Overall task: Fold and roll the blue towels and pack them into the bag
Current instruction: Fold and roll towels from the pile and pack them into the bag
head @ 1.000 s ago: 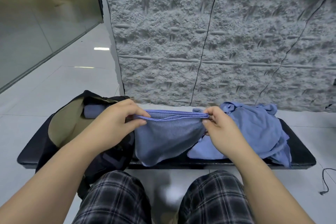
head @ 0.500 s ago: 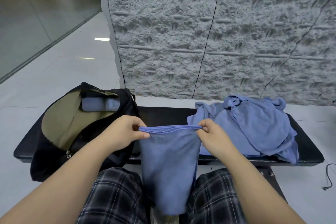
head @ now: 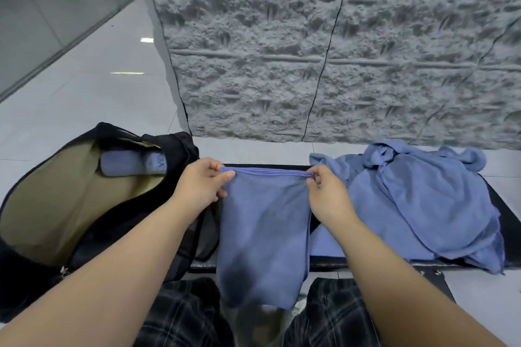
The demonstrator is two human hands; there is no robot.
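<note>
Starting nearest the camera, two knees in dark checked trousers [head: 180, 315] are seen at the lower edge, with both bare forearms reaching forward above them. A folded blue towel [head: 262, 236] is held up between the hands and hangs straight down, its lower end reaching the gap between the knees. The top left corner of the towel is pinched by the left hand [head: 201, 189], thumb over the hem and fingers curled behind. The top right corner is pinched in the same way by the right hand [head: 328, 197]. The upper hem is drawn nearly level between the two grips.

Behind the hanging towel, a low black bench [head: 324, 263] is placed across the view. On its left end, an open black bag [head: 118, 234] with a tan lining is set, its mouth turned toward the camera. One rolled blue towel [head: 132, 163] is lodged inside the bag at the far side of the opening. On the right end of the bench, a loose pile of blue towels [head: 417, 203] is heaped, with part of it draped over the front edge.

Beyond the bench, pale glossy floor tiles [head: 93, 98] are laid, and a rough grey textured wall [head: 324, 45] is seen rising behind.
</note>
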